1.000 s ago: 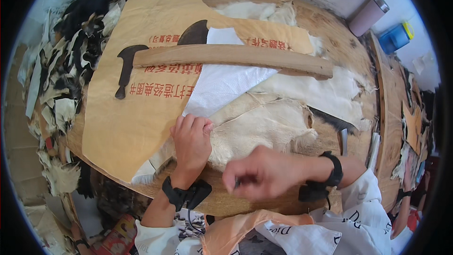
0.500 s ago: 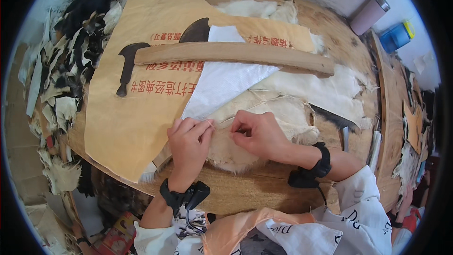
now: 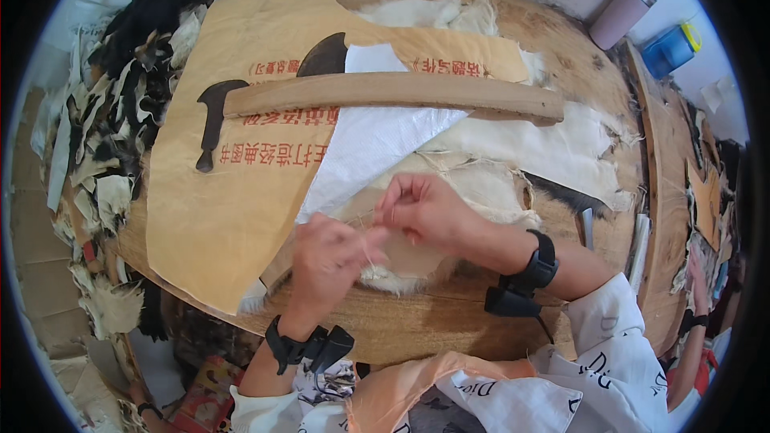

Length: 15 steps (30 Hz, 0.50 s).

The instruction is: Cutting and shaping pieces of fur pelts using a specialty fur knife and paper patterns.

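Close together over a pale hide [image 3: 465, 180] are my two hands, raised above the near edge of the wooden bench. Motion blurs the fingers of my left hand [image 3: 327, 252]; a faint thin strand seems to run by its fingertips. My right hand [image 3: 423, 210] is closed in a pinch just beside it, thumb against fingers; what it pinches is too small to make out. Beyond the hands lies a folded woven sheet [image 3: 188, 224], tan with a white underside [image 3: 365, 144]. On it rests a long wooden bar [image 3: 401, 91], beside a dark hammer-shaped tool head [image 3: 210, 124] and a curved dark blade [image 3: 325, 56].
Fur and hide scraps [image 3: 120, 104] heap up at the left. A pink flask [image 3: 622, 12] and a blue container with a yellow rim [image 3: 672, 50] stand at the back right. Another white hide [image 3: 553, 140] lies right of centre. A co-worker's arm [image 3: 694, 337] shows at the right edge.
My left hand has lifted and turned toward the right one, its fingers now smeared. My right hand has moved slightly up and left, so the two hands are nearer each other.
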Each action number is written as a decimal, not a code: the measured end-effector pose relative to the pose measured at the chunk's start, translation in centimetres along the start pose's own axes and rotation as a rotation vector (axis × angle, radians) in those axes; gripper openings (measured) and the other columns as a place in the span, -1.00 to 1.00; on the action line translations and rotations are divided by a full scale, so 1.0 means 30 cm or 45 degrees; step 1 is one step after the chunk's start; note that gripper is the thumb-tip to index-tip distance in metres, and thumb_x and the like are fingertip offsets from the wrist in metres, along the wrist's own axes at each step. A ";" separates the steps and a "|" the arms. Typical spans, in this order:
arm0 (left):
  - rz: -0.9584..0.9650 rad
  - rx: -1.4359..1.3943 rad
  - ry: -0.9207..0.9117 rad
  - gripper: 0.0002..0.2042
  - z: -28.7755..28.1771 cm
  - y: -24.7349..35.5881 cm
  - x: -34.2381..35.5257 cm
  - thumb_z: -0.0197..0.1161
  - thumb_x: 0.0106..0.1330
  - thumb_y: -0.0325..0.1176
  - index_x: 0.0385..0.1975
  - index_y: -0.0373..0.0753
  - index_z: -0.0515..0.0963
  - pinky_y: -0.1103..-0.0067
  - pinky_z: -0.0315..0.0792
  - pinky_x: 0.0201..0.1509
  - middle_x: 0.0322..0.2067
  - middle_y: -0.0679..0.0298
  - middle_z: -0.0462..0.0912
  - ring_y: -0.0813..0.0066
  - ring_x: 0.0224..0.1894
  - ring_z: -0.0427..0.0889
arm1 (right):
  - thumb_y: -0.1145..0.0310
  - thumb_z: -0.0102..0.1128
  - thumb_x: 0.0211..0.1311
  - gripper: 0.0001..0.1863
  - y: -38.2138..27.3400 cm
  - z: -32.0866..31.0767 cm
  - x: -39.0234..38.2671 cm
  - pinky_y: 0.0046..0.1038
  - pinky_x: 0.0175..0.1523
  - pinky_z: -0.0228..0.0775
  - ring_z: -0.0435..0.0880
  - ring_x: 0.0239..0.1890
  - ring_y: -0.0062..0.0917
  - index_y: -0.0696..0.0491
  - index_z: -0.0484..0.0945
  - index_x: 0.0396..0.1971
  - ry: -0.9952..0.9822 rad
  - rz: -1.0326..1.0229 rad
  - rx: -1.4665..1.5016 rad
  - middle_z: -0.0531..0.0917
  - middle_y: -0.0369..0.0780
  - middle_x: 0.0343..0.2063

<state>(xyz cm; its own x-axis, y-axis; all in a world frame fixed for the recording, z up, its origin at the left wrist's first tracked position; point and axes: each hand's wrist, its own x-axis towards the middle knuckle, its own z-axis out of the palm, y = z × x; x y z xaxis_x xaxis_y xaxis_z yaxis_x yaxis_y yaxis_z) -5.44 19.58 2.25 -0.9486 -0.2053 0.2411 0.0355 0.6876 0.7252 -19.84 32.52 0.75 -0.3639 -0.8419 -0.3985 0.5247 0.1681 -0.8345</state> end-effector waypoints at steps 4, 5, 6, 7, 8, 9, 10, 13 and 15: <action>-0.450 0.201 0.260 -0.86 0.022 -0.016 0.025 0.36 -0.07 -0.43 -0.46 -0.21 0.65 0.52 0.30 -0.28 -0.58 0.34 0.47 0.41 -0.41 0.39 | 0.53 0.18 0.01 -0.90 0.031 0.033 -0.047 -0.58 -0.54 0.36 0.51 -0.63 -0.70 0.11 0.44 -0.47 0.135 -0.216 -0.522 0.62 -0.28 -0.55; -0.330 0.312 0.236 -0.86 0.026 -0.022 0.027 0.33 -0.04 -0.45 -0.44 -0.23 0.63 0.51 0.31 -0.27 -0.56 0.32 0.48 0.40 -0.41 0.41 | 0.53 0.18 0.01 -0.90 0.025 0.031 -0.057 -0.55 -0.55 0.34 0.51 -0.64 -0.69 0.11 0.44 -0.46 0.256 -0.540 -0.963 0.62 -0.28 -0.56; -0.209 0.419 0.211 -0.87 0.029 -0.032 0.029 0.31 -0.02 -0.47 -0.42 -0.25 0.62 0.50 0.32 -0.27 -0.53 0.30 0.49 0.38 -0.41 0.43 | 0.53 0.18 0.01 -0.90 0.011 0.023 -0.066 -0.55 -0.55 0.34 0.51 -0.64 -0.69 0.11 0.44 -0.46 0.253 -0.540 -0.963 0.62 -0.28 -0.56; -0.211 0.417 0.210 -0.87 0.033 -0.039 0.032 0.31 -0.02 -0.47 -0.42 -0.25 0.62 0.50 0.32 -0.27 -0.53 0.30 0.49 0.38 -0.41 0.43 | 0.53 0.17 0.01 -0.90 -0.012 0.007 -0.082 -0.56 -0.53 0.34 0.50 -0.63 -0.71 0.11 0.44 -0.45 0.181 -0.514 -1.104 0.61 -0.30 -0.57; -0.215 0.445 0.185 -0.86 0.036 -0.045 0.036 0.28 0.01 -0.49 -0.40 -0.26 0.59 0.48 0.33 -0.26 -0.50 0.28 0.51 0.36 -0.40 0.44 | 0.52 0.16 0.01 -0.90 -0.038 -0.010 -0.101 -0.57 -0.50 0.34 0.49 -0.62 -0.72 0.11 0.44 -0.44 0.109 -0.487 -1.243 0.60 -0.31 -0.59; -0.219 0.477 0.159 -0.86 0.039 -0.049 0.037 0.25 0.03 -0.51 -0.38 -0.27 0.57 0.47 0.33 -0.24 -0.46 0.26 0.52 0.34 -0.39 0.45 | 0.52 0.16 0.01 -0.90 -0.076 -0.026 -0.128 -0.57 -0.50 0.34 0.49 -0.62 -0.72 0.11 0.44 -0.44 0.107 -0.487 -1.240 0.60 -0.31 -0.59; -0.216 0.478 0.159 -0.86 0.039 -0.054 0.036 0.25 0.03 -0.51 -0.38 -0.27 0.57 0.47 0.33 -0.24 -0.46 0.26 0.52 0.34 -0.39 0.45 | 0.53 0.13 0.07 -0.94 -0.120 -0.038 -0.162 -0.61 -0.47 0.35 0.52 -0.56 -0.72 0.11 0.46 -0.44 -0.257 -0.365 -0.938 0.60 -0.32 -0.57; -0.250 0.444 0.106 -0.89 0.037 -0.048 0.048 0.25 0.04 -0.46 -0.40 -0.19 0.57 0.45 0.30 -0.28 -0.46 0.28 0.51 0.30 -0.34 0.48 | 0.54 0.08 0.14 -0.95 -0.131 -0.067 -0.211 -0.69 -0.40 0.32 0.49 -0.49 -0.76 0.12 0.46 -0.38 -0.494 -0.325 -0.550 0.56 -0.35 -0.52; -0.195 0.095 0.128 -0.89 0.024 -0.022 0.074 0.27 0.04 -0.45 -0.41 -0.21 0.59 0.55 0.36 -0.37 -0.44 0.26 0.56 0.35 -0.40 0.53 | 0.55 0.06 0.15 -0.90 -0.121 -0.086 -0.217 -0.70 -0.39 0.29 0.45 -0.48 -0.77 0.11 0.43 -0.31 -0.237 -0.123 -0.225 0.53 -0.36 -0.49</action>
<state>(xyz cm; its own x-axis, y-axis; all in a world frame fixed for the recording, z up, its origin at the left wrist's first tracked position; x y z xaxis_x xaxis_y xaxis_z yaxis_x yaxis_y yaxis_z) -7.81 19.17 1.86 -0.9049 -0.3774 0.1970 -0.1341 0.6919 0.7095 -21.36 38.69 5.41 -0.2496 -0.9353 -0.2509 0.3460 0.1558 -0.9252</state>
